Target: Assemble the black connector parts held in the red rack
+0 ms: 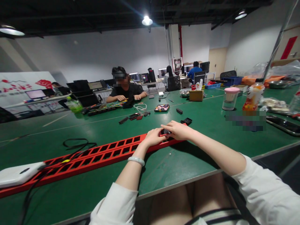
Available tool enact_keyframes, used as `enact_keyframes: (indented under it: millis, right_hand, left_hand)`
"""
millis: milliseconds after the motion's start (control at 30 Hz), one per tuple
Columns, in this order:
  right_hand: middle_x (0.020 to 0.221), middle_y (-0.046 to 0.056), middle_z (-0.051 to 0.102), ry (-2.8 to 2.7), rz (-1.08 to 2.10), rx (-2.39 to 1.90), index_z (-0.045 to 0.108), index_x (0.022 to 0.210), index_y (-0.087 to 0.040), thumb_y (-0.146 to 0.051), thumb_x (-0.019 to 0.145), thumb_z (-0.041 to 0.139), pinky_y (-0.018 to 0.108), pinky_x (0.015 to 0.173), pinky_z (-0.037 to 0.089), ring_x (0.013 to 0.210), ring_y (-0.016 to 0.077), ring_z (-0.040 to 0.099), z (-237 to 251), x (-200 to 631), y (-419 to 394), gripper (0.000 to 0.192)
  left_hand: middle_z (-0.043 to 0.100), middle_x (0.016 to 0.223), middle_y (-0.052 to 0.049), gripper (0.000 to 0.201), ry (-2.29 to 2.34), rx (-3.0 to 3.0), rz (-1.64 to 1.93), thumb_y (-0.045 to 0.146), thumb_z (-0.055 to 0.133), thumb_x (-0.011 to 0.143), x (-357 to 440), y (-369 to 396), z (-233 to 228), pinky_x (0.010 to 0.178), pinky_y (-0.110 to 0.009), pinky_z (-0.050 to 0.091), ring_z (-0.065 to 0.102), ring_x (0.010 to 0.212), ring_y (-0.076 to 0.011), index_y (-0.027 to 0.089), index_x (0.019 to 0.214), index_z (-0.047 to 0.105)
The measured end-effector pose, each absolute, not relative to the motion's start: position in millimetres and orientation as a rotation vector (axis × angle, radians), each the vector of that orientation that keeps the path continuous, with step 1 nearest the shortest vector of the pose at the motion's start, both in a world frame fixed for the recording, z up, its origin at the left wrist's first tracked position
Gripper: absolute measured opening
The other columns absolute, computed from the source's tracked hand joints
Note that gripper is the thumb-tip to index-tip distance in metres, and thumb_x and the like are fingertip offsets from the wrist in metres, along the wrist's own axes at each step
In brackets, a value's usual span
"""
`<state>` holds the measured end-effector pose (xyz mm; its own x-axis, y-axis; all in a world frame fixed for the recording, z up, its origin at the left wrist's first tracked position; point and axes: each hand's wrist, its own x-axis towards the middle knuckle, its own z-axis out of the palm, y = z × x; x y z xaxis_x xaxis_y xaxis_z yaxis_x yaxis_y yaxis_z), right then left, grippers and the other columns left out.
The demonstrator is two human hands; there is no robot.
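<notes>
Hands meet over long red plastic slotted rack (pixel 98 156) lying flat on green table (pixel 164 168). Our left hand (pixel 153 137) and right hand (pixel 179 130) both pinch a small dark clip-like part (pixel 165 132), fingers closed, steadying it at the rack's far end.

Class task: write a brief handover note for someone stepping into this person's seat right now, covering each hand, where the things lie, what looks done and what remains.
Left hand: on the long red slotted rail, fingers pinching a small dark part.
Right hand: on the same part from the other side; both hands meet at the rail's far end.
Rail lies across the green table. More small dark pieces sit just beyond the hands.
Done: cannot tell.
Left: the rail's visible slots look empty.
</notes>
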<state>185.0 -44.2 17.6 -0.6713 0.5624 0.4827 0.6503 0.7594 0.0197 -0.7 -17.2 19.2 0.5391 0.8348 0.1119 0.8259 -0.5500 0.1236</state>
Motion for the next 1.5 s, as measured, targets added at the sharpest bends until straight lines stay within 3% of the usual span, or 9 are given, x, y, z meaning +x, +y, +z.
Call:
enact_keyframes:
  millis: [233, 633, 1133, 1500]
  right_hand:
    - [0.101, 0.014, 0.053, -2.584, -0.312, -0.951, 0.025, 0.132, -0.013, -0.019, 0.081, 0.047, 0.032, 0.078, 0.041, 0.092, 0.0199, 0.049, 25, 177, -59, 0.056]
    - [0.098, 0.014, 0.059, -2.661, -0.276, -0.985, 0.04, 0.119, -0.009, -0.022, 0.075, 0.056, 0.03, 0.073, 0.042, 0.086, 0.0207, 0.056, 23, 179, -49, 0.049]
    - [0.096, 0.012, 0.059, -2.601, 0.114, -0.74, 0.055, 0.098, -0.012, -0.016, 0.072, 0.057, 0.031, 0.076, 0.042, 0.087, 0.0197, 0.055, 25, 185, -41, 0.026]
    - [0.106, 0.013, 0.058, -2.517, 0.314, -0.791, 0.054, 0.108, -0.012, -0.024, 0.07, 0.06, 0.031, 0.081, 0.041, 0.095, 0.0213, 0.054, 20, 186, -33, 0.04]
  left_hand:
    - [0.06, 0.103, -0.005, 0.043, 1.529, 2.638, 0.208, 0.048, 0.05, 0.073, 1, -17, 22, 0.078, -0.03, 0.04, 0.055, 0.094, -0.0246, 0.023, 0.107, 0.055]
    - [0.056, 0.113, -0.004, 0.052, 1.452, 2.748, 0.242, 0.052, 0.044, 0.075, -2, -8, 17, 0.083, -0.031, 0.038, 0.051, 0.101, -0.0237, 0.026, 0.12, 0.046]
    - [0.054, 0.115, -0.005, 0.047, 1.518, 2.714, 0.266, 0.044, 0.044, 0.077, -2, -5, 14, 0.085, -0.033, 0.036, 0.05, 0.102, -0.0242, 0.024, 0.12, 0.046]
    - [0.054, 0.114, -0.005, 0.045, 1.486, 2.713, 0.343, 0.042, 0.044, 0.078, -3, -7, 15, 0.085, -0.034, 0.034, 0.048, 0.103, -0.0243, 0.024, 0.119, 0.047]
